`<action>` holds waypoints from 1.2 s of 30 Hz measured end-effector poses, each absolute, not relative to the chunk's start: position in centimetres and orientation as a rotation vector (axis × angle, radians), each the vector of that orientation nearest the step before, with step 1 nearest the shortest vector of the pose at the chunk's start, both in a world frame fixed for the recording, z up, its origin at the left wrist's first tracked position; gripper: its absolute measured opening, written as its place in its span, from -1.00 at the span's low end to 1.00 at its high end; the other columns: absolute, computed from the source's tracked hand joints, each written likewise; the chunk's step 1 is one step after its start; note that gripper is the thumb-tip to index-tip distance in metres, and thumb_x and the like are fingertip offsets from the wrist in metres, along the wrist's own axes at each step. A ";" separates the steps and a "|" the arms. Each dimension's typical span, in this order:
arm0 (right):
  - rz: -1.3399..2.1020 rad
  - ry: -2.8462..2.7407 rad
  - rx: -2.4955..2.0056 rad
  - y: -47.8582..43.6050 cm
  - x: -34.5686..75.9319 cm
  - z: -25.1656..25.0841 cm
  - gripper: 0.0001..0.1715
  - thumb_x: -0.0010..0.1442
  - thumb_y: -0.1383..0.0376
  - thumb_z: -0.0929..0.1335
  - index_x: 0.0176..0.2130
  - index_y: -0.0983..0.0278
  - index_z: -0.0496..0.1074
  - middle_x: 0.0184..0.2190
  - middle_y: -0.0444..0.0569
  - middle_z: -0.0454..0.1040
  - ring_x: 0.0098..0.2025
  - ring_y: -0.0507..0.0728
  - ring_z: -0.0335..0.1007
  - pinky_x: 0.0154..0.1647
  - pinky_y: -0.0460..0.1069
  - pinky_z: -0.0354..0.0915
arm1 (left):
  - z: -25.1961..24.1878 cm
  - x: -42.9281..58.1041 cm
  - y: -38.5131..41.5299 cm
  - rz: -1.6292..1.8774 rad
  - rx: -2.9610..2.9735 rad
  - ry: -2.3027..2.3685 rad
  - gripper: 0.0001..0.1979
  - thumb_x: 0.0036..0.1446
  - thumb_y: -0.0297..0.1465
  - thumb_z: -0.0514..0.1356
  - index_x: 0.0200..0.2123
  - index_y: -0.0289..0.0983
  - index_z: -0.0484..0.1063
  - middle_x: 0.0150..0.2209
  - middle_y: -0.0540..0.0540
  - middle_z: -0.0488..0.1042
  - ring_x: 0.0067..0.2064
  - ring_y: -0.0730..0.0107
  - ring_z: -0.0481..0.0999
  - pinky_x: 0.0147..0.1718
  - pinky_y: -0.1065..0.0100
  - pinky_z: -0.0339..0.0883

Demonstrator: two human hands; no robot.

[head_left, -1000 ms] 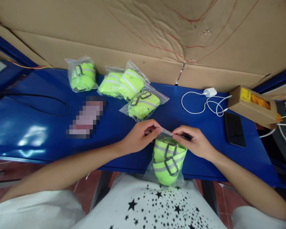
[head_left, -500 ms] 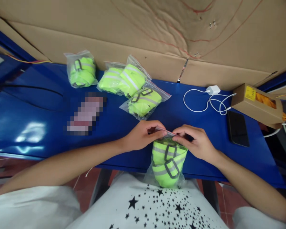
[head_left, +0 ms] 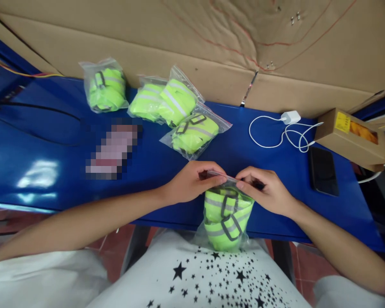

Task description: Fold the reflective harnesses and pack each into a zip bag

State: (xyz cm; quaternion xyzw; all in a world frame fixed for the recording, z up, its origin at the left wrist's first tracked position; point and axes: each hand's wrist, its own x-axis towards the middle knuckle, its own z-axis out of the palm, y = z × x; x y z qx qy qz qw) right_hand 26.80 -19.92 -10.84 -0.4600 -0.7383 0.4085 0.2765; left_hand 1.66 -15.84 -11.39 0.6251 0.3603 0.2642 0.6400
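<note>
A clear zip bag (head_left: 200,233) hangs at the front edge of the blue table, close to my shirt. Inside it is a rolled neon yellow-green strap (head_left: 223,216) with grey reflective stripes and dark rectangular buckles. My left hand (head_left: 197,182) pinches the left part of the bag's top edge between thumb and fingers. On the right side of the same edge, my right hand (head_left: 266,188) pinches with thumb and forefinger. The bag's top strip runs between both hands; whether the seal is closed I cannot tell.
Behind my hands lie several similar filled bags (head_left: 195,130), one apart at the left (head_left: 105,90). A pixelated flat object (head_left: 115,149) rests left. To the right are a white charger (head_left: 290,117) with cable, a black phone (head_left: 323,171) and a cardboard box (head_left: 356,137).
Both hands still pinch the bag's top edge; the right hand has shifted very slightly right along it. The surroundings shift a little as the camera view tilts.
</note>
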 end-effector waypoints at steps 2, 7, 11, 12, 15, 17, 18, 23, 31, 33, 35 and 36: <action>1.217 -1.913 -1.284 -19.4 27.5 -10.9 -0.73 0.38 0.10 0.40 -0.18 0.26 0.52 -0.48 -0.16 0.40 -0.48 -0.04 0.26 -0.46 -0.13 0.20 | -11.4 1.5 -15.2 0.595 1.300 0.832 -0.75 0.20 -0.20 0.37 -0.23 -0.27 0.65 -0.41 -0.04 0.59 -0.45 0.49 0.47 -0.50 0.49 0.33; 1.334 -1.787 -1.292 -18.5 28.2 -11.0 -0.74 0.35 0.12 0.40 -0.22 0.29 0.48 -0.46 -0.16 0.39 -0.46 -0.04 0.25 -0.46 -0.13 0.16 | -11.1 1.3 -14.2 0.613 1.100 0.821 -0.75 0.10 -0.23 0.45 -0.32 -0.32 0.64 -0.38 -0.07 0.62 -0.43 0.51 0.51 -0.43 0.46 0.43; 1.230 -1.811 -1.325 -18.7 28.2 -11.2 -0.83 0.29 0.30 0.33 -0.36 0.28 0.36 -0.52 -0.20 0.28 -0.48 -0.05 0.17 -0.46 -0.12 0.09 | -11.1 1.2 -14.2 0.573 0.919 0.773 -0.72 0.06 -0.22 0.49 -0.37 -0.34 0.62 -0.35 -0.10 0.63 -0.33 0.45 0.60 -0.29 0.43 0.51; 1.202 -1.816 -1.325 -18.8 28.2 -11.2 -0.84 0.27 0.33 0.31 -0.39 0.27 0.32 -0.53 -0.21 0.25 -0.49 -0.05 0.15 -0.46 -0.12 0.06 | -11.2 1.2 -14.2 0.569 0.903 0.760 -0.72 0.06 -0.22 0.49 -0.37 -0.34 0.62 -0.34 -0.10 0.64 -0.31 0.45 0.61 -0.27 0.43 0.51; 1.184 -1.808 -1.292 -19.2 28.0 -10.8 -0.85 0.27 0.32 0.31 -0.37 0.26 0.31 -0.55 -0.22 0.23 -0.50 -0.05 0.13 -0.48 -0.11 0.04 | -11.3 1.2 -14.3 0.602 0.934 0.749 -0.74 0.08 -0.24 0.47 -0.36 -0.33 0.59 -0.36 -0.07 0.62 -0.34 0.49 0.58 -0.34 0.48 0.45; 1.201 -1.806 -1.257 -19.4 27.9 -10.5 -0.86 0.29 0.28 0.32 -0.34 0.26 0.34 -0.54 -0.22 0.23 -0.50 -0.04 0.13 -0.48 -0.11 0.05 | -11.2 1.3 -14.5 0.647 0.974 0.747 -0.74 0.11 -0.24 0.46 -0.35 -0.32 0.57 -0.37 -0.05 0.59 -0.37 0.52 0.54 -0.40 0.50 0.39; 1.208 -1.812 -1.240 -19.5 27.9 -10.4 -0.86 0.29 0.27 0.33 -0.32 0.26 0.35 -0.53 -0.22 0.24 -0.50 -0.04 0.13 -0.47 -0.11 0.06 | -11.1 1.3 -14.6 0.677 1.003 0.750 -0.74 0.11 -0.24 0.45 -0.35 -0.32 0.56 -0.38 -0.04 0.58 -0.38 0.53 0.52 -0.42 0.50 0.37; 1.184 -1.894 -1.258 -19.1 28.4 -10.7 -0.75 0.33 0.26 0.33 -0.40 0.27 0.31 -0.54 -0.20 0.26 -0.49 -0.04 0.12 -0.46 -0.10 0.04 | -10.7 1.3 -14.9 0.843 1.112 0.777 -0.70 0.15 -0.18 0.42 -0.32 -0.31 0.53 -0.41 -0.01 0.53 -0.39 0.49 0.46 -0.47 0.48 0.31; 1.005 -1.678 -1.255 -18.3 27.5 -13.3 -0.65 0.41 0.08 0.31 -0.34 0.25 0.33 -0.53 -0.21 0.20 -0.50 -0.03 0.09 -0.46 -0.08 0.04 | -11.3 2.1 -15.1 0.930 1.055 0.900 -0.73 0.13 -0.20 0.42 -0.31 -0.28 0.52 -0.35 0.03 0.49 -0.28 0.49 0.42 -0.24 0.47 0.28; 1.000 -1.603 -1.268 -18.0 27.2 -14.1 -0.64 0.43 0.06 0.29 -0.32 0.24 0.32 -0.51 -0.21 0.18 -0.50 -0.03 0.07 -0.46 -0.08 0.04 | -11.0 3.1 -15.1 0.926 1.105 0.968 -0.70 0.14 -0.17 0.43 -0.28 -0.29 0.55 -0.33 0.03 0.48 -0.27 0.49 0.40 -0.23 0.47 0.25; 1.063 -1.444 -1.263 -17.7 27.0 -14.6 -0.62 0.43 0.02 0.30 -0.31 0.23 0.29 -0.51 -0.22 0.16 -0.50 -0.04 0.05 -0.47 -0.09 0.04 | -10.7 4.3 -14.5 0.883 1.071 0.992 -0.66 0.12 -0.13 0.44 -0.31 -0.30 0.55 -0.36 0.03 0.46 -0.30 0.49 0.38 -0.27 0.45 0.22; 1.108 -1.339 -1.257 -17.5 26.9 -14.8 -0.60 0.42 0.00 0.30 -0.31 0.22 0.27 -0.51 -0.23 0.14 -0.50 -0.04 0.04 -0.49 -0.10 0.03 | -10.5 4.9 -14.1 0.857 1.034 0.987 -0.63 0.09 -0.12 0.46 -0.33 -0.30 0.54 -0.38 0.03 0.45 -0.31 0.49 0.37 -0.29 0.45 0.21</action>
